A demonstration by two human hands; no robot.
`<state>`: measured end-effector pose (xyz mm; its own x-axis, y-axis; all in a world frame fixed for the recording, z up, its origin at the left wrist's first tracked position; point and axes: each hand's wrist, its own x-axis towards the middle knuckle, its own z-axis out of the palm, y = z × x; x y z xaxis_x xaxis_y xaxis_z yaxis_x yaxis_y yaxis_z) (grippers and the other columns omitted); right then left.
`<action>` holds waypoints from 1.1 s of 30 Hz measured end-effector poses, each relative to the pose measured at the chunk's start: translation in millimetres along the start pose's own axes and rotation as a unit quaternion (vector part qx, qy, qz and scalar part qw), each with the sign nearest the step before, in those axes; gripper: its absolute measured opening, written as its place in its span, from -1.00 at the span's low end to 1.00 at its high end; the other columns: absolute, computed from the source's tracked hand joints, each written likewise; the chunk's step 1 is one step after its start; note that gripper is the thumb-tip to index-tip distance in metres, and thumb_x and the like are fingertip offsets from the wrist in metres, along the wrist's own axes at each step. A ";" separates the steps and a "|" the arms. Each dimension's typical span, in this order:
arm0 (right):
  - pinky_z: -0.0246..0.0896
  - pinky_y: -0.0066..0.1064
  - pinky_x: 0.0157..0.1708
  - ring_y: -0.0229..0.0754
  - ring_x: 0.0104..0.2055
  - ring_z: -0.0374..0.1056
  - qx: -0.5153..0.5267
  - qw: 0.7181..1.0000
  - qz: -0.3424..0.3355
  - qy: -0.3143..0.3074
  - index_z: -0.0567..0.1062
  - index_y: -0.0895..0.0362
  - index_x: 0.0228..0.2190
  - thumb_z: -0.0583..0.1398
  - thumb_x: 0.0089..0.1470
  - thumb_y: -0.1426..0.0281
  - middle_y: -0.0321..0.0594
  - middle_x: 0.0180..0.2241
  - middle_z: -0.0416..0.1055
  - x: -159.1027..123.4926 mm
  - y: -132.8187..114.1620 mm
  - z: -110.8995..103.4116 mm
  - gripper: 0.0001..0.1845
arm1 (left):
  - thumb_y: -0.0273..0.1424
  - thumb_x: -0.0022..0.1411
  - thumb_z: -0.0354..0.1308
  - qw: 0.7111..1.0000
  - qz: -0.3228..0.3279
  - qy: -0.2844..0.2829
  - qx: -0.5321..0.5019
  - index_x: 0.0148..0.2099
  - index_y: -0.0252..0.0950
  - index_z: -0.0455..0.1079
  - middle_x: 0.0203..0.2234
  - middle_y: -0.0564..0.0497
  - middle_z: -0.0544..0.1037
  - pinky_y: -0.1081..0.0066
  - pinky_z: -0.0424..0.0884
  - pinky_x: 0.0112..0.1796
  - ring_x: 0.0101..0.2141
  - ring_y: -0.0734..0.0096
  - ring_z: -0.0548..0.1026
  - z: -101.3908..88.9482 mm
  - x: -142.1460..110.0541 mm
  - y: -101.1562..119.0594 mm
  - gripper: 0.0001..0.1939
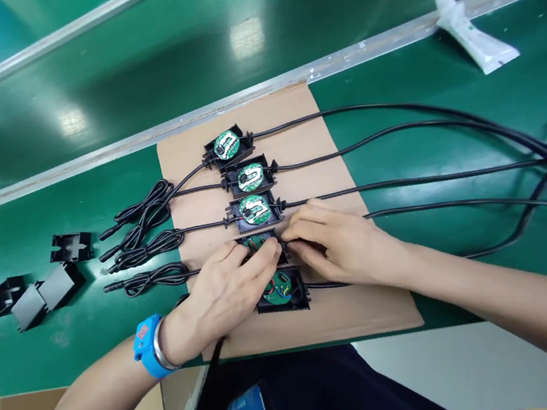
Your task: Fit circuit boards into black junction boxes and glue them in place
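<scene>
Green bench (16, 239): glossy, spanning left to right, bounded on the far side by a pale metal strip (364, 50).
Cardboard sheet (290, 105): flat at centre, under five open cases.
White tube (478, 40): far right, lying across the strip.
Loose black cases (60, 287): four, on the left, some upturned.
Left hand (224, 292): bent over the fourth case (283, 257) from the far side; grip hidden.
Open cases (259, 227): lined up far to near, holding green circuit boards (251, 177).
Right hand (336, 240): pinching, at the fourth case's right end, a black cable (420, 208).
</scene>
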<state>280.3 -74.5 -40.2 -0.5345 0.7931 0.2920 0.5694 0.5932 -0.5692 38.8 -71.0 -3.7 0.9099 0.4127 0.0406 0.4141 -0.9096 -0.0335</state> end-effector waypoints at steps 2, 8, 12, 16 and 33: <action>0.22 -0.30 -0.23 -0.16 -0.27 0.24 0.019 1.000 -0.002 0.009 0.50 0.22 -0.28 0.09 0.22 0.54 -0.12 -0.34 0.41 -0.2 1.3 3.5 -0.82 | -0.61 0.33 -0.03 1.000 0.003 -0.008 -0.003 0.19 -0.39 0.36 0.20 -0.08 0.42 0.29 0.38 -0.20 -0.24 0.33 0.43 0.1 1.1 -0.9 -0.58; 0.18 -0.32 -0.30 -0.17 -0.33 0.21 0.037 0.999 -0.012 0.029 0.50 0.20 -0.42 0.06 0.22 0.57 -0.14 -0.42 0.36 -0.8 -0.8 9.1 -0.75 | -0.58 0.33 0.00 0.999 -0.013 -0.010 -0.028 0.24 -0.44 0.32 0.18 -0.09 0.46 0.23 0.34 -0.07 -0.14 0.29 0.45 0.4 2.2 3.8 -0.55; 0.18 -0.35 -0.32 -0.20 -0.37 0.20 0.051 0.998 -0.022 -0.037 0.52 0.17 -0.41 0.07 0.26 0.50 -0.21 -0.46 0.34 0.5 -3.3 -9.7 -0.73 | -0.56 0.31 0.01 0.994 -0.020 -0.012 -0.108 0.19 -0.36 0.36 0.15 -0.03 0.49 0.21 0.29 -0.05 -0.10 0.31 0.46 -12.3 -0.7 0.8 -0.58; 0.26 -0.26 -0.17 -0.12 -0.23 0.30 -0.032 0.999 -0.010 -0.010 0.51 0.16 -0.21 0.10 0.26 0.43 -0.15 -0.31 0.46 11.1 12.5 -20.2 -0.81 | -0.57 0.30 0.03 0.976 -0.153 0.043 -0.150 0.11 -0.22 0.41 -0.02 -0.01 0.58 0.19 0.29 -0.11 -0.06 0.25 0.48 -12.9 0.0 -31.8 -0.62; 0.34 -0.40 -0.43 -0.20 -0.36 0.38 -0.084 0.995 -0.045 -0.039 0.41 0.20 -0.01 -0.05 0.11 0.66 -0.09 -0.28 0.44 37.3 -11.6 -55.0 -0.54 | -0.39 0.39 0.06 0.954 -0.222 0.107 -0.169 -0.23 -0.31 0.41 -0.43 0.05 0.51 0.50 0.35 -0.46 -0.45 0.49 0.47 -21.5 2.1 -52.9 -0.85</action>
<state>288.1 -44.2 19.5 -0.6310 0.7271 0.2705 0.6106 0.6806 -0.4049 18.4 -23.0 19.7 0.6052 0.7754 0.1803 0.6943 -0.6249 0.3570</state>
